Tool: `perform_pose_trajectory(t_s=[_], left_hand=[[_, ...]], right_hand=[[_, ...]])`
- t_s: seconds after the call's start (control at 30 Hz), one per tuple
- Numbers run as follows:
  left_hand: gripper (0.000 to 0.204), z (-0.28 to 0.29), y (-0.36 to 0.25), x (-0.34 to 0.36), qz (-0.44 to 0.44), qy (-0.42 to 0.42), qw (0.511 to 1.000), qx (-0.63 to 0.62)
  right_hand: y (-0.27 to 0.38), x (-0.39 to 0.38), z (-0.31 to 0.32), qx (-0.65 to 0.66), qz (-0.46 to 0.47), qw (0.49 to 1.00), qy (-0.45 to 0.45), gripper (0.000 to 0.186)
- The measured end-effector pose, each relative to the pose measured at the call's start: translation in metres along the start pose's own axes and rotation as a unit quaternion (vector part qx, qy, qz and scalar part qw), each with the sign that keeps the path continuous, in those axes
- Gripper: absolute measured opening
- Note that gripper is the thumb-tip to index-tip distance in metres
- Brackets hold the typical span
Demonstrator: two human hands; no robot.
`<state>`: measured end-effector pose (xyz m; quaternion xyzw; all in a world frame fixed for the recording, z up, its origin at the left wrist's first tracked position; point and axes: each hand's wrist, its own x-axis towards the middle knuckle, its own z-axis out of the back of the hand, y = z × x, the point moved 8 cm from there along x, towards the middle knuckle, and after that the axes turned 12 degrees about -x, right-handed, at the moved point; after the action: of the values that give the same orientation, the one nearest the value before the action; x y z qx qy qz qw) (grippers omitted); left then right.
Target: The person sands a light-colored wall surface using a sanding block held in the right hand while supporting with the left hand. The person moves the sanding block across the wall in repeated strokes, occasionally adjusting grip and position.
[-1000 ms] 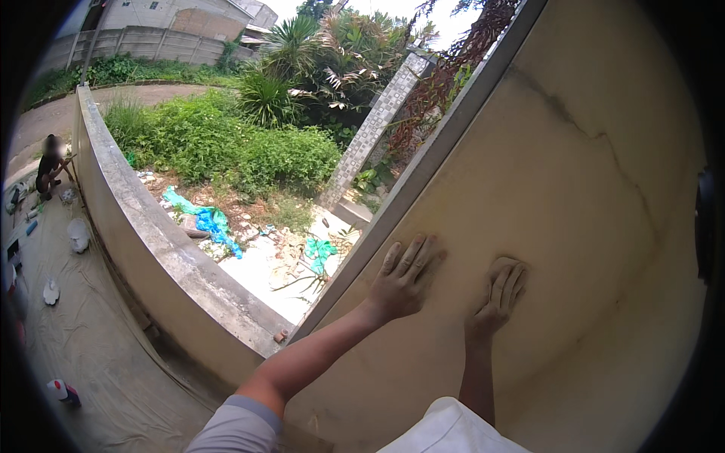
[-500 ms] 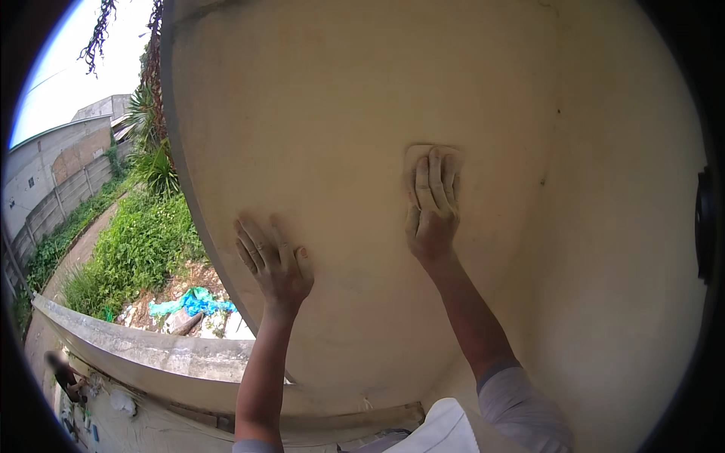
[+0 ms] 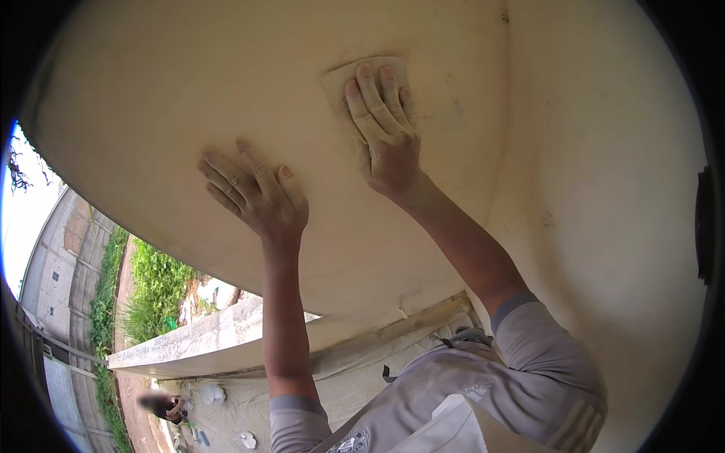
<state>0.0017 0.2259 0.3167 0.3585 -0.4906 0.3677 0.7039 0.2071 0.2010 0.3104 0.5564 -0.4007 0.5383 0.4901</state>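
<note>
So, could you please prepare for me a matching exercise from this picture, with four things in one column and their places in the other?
Things
1. left hand
2. right hand
3. green plants
4. co-worker

Places
A. beyond the low wall
B. lower left of the picture, near the pale ground sheet
C. pressed over a pale flat pad
D. laid on the beige wall, no pad visible under it

Right pairs: 1-D, 2-C, 3-A, 4-B
</note>
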Motion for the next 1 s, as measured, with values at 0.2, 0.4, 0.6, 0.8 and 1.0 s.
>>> perform_pose_trajectory(t_s=[0.2,0.4,0.6,0.8,1.0], left_hand=[[0.071,-0.014,-0.008,-0.011,-0.036,0.038,0.999,0.0],[0.069,-0.039,-0.06,-0.002,-0.072,0.055,0.996,-0.012],[0.066,-0.038,-0.057,-0.005,-0.08,0.066,0.993,-0.047],[0.064,-0.055,-0.108,-0.003,-0.125,0.062,0.989,-0.048],[0.062,-0.052,-0.105,0.007,-0.127,0.069,0.984,-0.104]], right_hand=[[-0.083,-0.093,0.014,-0.053,0.012,0.998,0.019,0.057],[-0.047,0.014,0.012,0.004,-0.015,0.999,-0.043,0.053],[-0.13,-0.15,0.018,-0.081,0.007,0.995,0.06,0.05],[-0.102,-0.011,0.023,-0.008,-0.08,0.995,-0.051,0.051],[-0.144,-0.1,0.029,-0.046,-0.07,0.996,-0.038,0.052]])
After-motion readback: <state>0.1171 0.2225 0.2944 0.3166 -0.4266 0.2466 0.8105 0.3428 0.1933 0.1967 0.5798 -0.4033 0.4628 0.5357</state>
